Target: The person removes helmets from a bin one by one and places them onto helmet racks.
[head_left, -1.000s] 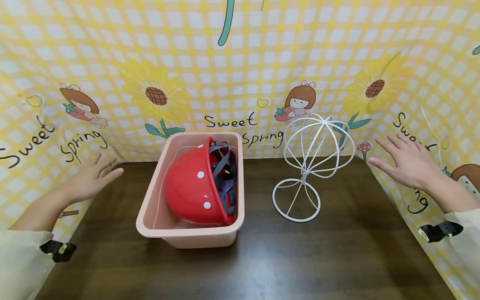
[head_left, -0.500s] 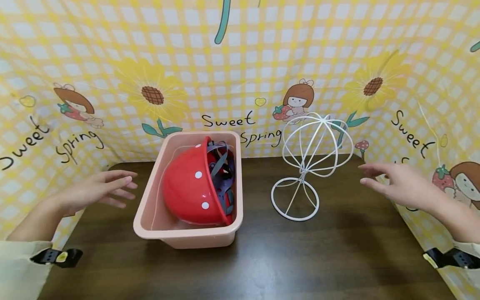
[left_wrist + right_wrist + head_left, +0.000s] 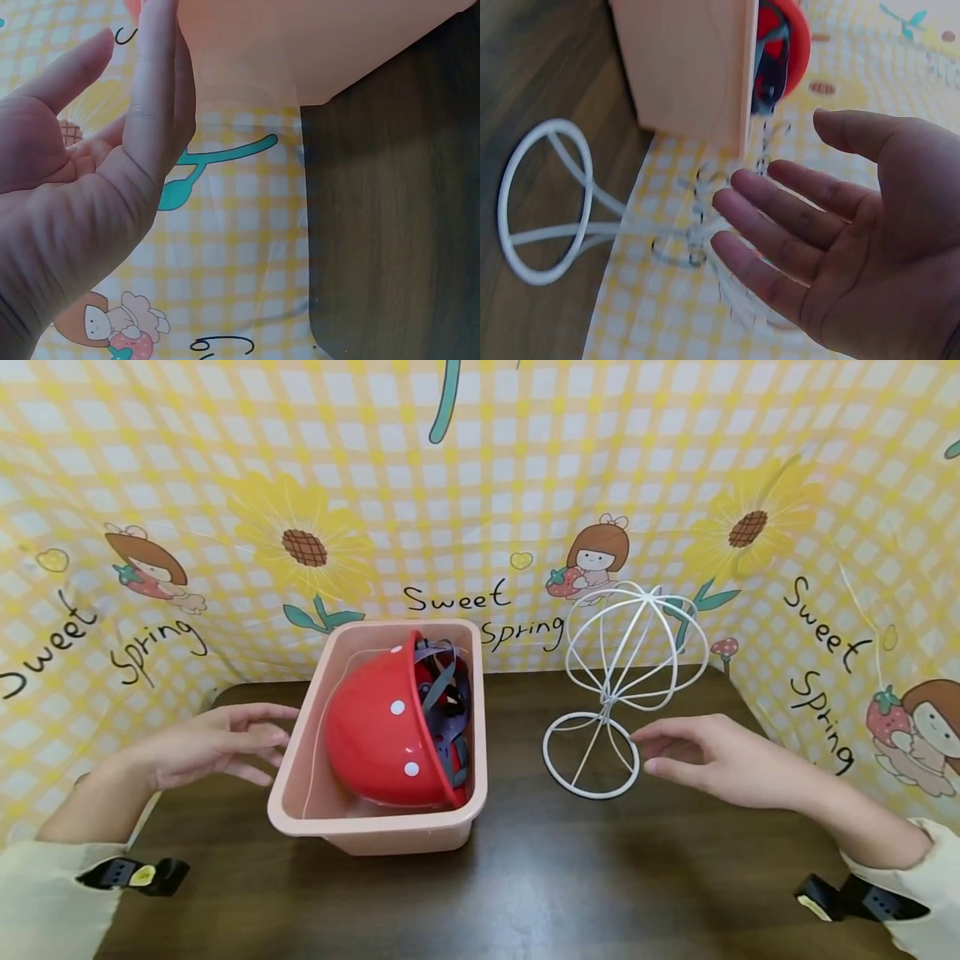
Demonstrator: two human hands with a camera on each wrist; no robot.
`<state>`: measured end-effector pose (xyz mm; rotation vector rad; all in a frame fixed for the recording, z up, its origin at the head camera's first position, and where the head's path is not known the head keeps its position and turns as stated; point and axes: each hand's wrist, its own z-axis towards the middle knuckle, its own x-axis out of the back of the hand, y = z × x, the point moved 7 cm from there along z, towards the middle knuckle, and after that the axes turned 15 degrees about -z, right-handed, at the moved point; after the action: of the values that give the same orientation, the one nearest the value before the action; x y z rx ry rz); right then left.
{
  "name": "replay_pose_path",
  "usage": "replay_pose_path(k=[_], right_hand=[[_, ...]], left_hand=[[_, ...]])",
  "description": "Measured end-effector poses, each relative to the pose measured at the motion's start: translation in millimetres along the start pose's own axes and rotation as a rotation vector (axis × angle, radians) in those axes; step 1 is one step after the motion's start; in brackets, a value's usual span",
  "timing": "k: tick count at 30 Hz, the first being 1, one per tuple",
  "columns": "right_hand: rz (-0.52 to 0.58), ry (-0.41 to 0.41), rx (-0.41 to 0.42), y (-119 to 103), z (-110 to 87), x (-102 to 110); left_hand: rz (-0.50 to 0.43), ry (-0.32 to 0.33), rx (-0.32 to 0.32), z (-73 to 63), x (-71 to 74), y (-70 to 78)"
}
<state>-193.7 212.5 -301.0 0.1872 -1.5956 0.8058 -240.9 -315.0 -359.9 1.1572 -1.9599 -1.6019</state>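
A red helmet [image 3: 367, 735] with white dots lies on its side in a pink plastic bin [image 3: 300, 814], its grey straps and purple lining facing right. My left hand [image 3: 213, 747] is at the bin's left wall, fingers loosely bent and pointing at the rim; whether they touch it I cannot tell. To the right of the bin stands a white wire stand [image 3: 606, 702] with a cage-like top and a ring base. Beside that base hovers my right hand [image 3: 712, 760], holding nothing. In the right wrist view its fingers [image 3: 780, 232] are spread and relaxed.
Both things stand on a dark wooden table [image 3: 525, 885]. A yellow checked cloth [image 3: 465, 485] with flower and girl prints hangs behind and at both sides. Each wrist wears a black strap.
Both hands have moved inward: the left to the bin's left side, the right from the side cloth to near the stand's base. The bin, helmet and stand have stayed in place.
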Motion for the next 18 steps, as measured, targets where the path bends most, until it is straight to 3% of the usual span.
replay_pose_path(k=[3, 11, 18], right_hand=[[0.046, -0.018, 0.025, -14.7, 10.9, -5.7], [0.134, -0.017, 0.065, -43.4, 42.2, -25.0], [0.217, -0.016, 0.065, -64.9, 62.8, -33.4]], left_hand=[[-0.024, -0.013, -0.003, 0.9, -1.0, -0.2], [-0.001, 0.054, 0.023, 5.7, -2.5, -8.1], [-0.021, 0.04, 0.008, 7.0, -4.7, -14.4]])
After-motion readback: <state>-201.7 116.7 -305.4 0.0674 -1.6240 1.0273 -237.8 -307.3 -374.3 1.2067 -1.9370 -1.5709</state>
